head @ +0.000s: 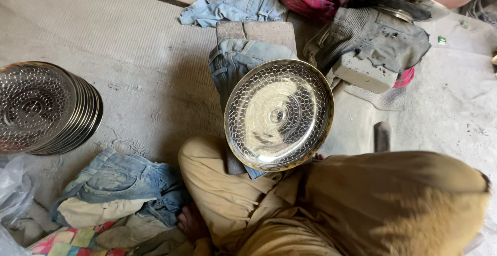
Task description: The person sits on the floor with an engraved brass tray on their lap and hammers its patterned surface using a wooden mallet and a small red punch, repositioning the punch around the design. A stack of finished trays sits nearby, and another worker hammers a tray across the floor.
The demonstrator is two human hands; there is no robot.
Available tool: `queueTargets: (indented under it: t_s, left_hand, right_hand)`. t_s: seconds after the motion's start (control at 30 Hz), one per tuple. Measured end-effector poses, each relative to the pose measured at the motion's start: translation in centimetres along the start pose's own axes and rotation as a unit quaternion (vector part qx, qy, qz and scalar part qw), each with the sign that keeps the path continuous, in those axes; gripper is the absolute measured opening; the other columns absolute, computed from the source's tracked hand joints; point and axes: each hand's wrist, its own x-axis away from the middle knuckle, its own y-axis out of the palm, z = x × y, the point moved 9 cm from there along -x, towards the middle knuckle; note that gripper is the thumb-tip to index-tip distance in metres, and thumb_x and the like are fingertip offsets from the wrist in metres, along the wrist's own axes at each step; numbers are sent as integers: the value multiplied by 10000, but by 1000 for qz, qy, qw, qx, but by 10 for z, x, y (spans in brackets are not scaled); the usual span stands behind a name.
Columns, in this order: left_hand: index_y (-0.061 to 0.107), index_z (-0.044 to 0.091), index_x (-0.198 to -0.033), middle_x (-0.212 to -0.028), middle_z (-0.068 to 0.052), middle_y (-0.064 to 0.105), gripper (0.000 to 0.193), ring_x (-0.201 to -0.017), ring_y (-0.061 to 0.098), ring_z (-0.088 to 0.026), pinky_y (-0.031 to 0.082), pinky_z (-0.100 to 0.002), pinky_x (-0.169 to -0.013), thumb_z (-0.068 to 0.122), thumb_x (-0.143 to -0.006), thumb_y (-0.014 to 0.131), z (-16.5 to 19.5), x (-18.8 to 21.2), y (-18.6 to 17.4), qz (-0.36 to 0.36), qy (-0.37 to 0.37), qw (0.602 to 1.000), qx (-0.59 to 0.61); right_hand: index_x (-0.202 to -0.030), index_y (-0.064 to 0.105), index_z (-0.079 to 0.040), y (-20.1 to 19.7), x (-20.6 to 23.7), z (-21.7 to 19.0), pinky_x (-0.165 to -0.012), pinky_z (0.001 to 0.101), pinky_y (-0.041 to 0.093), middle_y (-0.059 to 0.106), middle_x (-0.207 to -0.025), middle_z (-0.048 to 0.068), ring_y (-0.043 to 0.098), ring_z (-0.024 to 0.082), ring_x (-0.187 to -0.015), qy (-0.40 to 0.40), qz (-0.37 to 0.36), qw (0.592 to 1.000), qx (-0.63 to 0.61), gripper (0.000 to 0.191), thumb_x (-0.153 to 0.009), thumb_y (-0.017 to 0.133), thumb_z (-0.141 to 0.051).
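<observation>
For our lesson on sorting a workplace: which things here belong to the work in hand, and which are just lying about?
In the work:
- patterned metal plate, tilted on the lap
- denim-wrapped block behind it
- stack of matching plates

Lying about:
- folded jeans
- light blue cloth
- grey trousers
- clear plastic bag

No hands show.

A glossy, hammered metal plate (278,114) with a brass-coloured rim gleams above worn denim cloth (235,62). More shiny embossed metal plates (44,107) sit stacked on a dusty, matt, rough floor (145,75). Beside them, crinkled clear plastic (13,188).
</observation>
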Motion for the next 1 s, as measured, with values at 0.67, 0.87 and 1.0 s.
queueTargets:
  t_s: [0.67, 0.87, 1.0]
  left_hand:
    - [628, 152, -1178, -1165, -133, 601, 289, -1093, 562, -371, 450, -511, -954, 283, -937, 535, 22, -9, -7, -37, -28, 998, -52]
    - [631, 161, -1173, -1164, -129, 596, 298, -1087, 558, -368, 445, -515, -941, 293, -922, 542, 6, -15, -19, -47, -28, 997, -63]
    - [633, 166, -1170, -1163, -127, 592, 304, -1083, 556, -366, 442, -518, -931, 300, -912, 546, -1, -22, -9, -63, -32, 996, -57]
  right_hand:
    - [-1097, 652, -13, 80, -62, -300, -704, 282, 531, 699, -910, 41, 655, 150, -761, -414, -229, 861, 187, 350, -794, 812, -89]
    - [-1139, 686, -78, 192, -8, -283, -580, 251, 548, 730, -879, 8, 710, 103, -724, -366, -440, 796, 198, 429, -728, 788, -4]
    - [-1226, 670, -74, 216, 6, -254, -597, 301, 531, 743, -925, 54, 677, 138, -775, -176, -515, 807, 228, 464, -782, 742, 38]
